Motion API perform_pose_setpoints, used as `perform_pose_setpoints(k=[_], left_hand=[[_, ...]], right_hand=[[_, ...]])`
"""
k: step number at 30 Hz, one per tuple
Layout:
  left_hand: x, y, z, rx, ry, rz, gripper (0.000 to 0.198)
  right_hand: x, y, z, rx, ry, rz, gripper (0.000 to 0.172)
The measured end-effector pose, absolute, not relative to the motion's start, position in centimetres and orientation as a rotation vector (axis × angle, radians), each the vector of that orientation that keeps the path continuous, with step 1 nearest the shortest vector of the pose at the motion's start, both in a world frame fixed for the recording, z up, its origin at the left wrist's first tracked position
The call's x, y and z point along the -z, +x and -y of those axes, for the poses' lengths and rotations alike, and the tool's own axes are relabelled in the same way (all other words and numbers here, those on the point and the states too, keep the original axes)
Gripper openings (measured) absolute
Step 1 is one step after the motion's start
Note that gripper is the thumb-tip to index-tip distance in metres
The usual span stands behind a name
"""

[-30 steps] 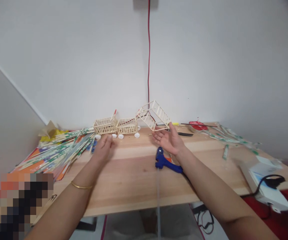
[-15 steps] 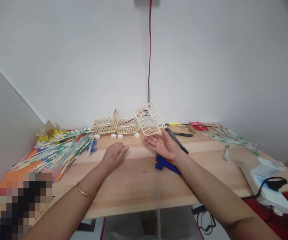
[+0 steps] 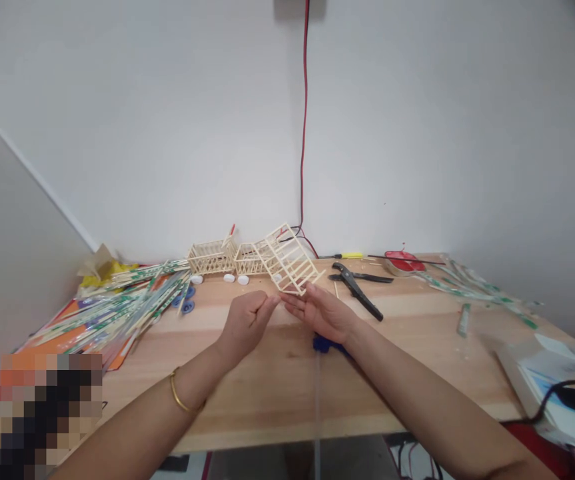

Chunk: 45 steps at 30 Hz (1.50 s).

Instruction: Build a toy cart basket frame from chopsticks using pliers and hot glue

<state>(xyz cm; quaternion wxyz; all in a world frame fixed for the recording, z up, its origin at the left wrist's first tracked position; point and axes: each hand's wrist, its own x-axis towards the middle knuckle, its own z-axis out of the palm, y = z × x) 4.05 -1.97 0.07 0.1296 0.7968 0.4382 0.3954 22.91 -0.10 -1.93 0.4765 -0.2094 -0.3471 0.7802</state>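
My right hand [image 3: 324, 312] holds a small frame of thin wooden sticks [image 3: 294, 257] by its lower corner, tilted above the table. Thumb and fingers of my left hand [image 3: 250, 320] are pressed together close to that corner; anything between them is hidden. Behind the hands stand two stick-built carts, one cart [image 3: 212, 257] at the left and another cart [image 3: 247, 259] partly covered by the frame. White wheels [image 3: 229, 278] show under them. A blue glue gun [image 3: 323, 343] with a clear glue stick lies below my right hand, partly hidden by it.
Pliers [image 3: 357, 291] lie right of the frame, near a yellow-handled tool [image 3: 351, 256] and a red dish [image 3: 404, 261]. Packaged sticks [image 3: 127, 300] and blue wheels [image 3: 187, 307] fill the left side. A white box [image 3: 547, 380] with a black cable sits at the right edge.
My left hand has moved right, up to the lower corner of the frame. The stick frame has turned and come lower and left in my right hand, uncovering the pliers.
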Motion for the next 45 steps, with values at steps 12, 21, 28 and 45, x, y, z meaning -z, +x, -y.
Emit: perform_pose_setpoints(k=[12,21,28,45], left_hand=[[0.4,5.4,2.1,-1.204,1.958,-1.086,0.014],[0.3,5.3,2.2,-1.244,1.955,-1.051,0.015],[0.1,6.2,1.3,-1.226,2.164,-1.06,0.015],[0.2,4.8,2.3,-1.277,2.773,-1.095,0.015]], right_hand=[[2.1,23.2,0.0,-1.903,-0.487,0.785,0.025],[2.1,22.5,0.1,-1.863,-0.542,0.828,0.03],[1.7,21.9,0.4,-1.802,-0.503,0.965,0.033],[1.7,21.3,1.2,-1.727,-0.536,0.993,0.035]])
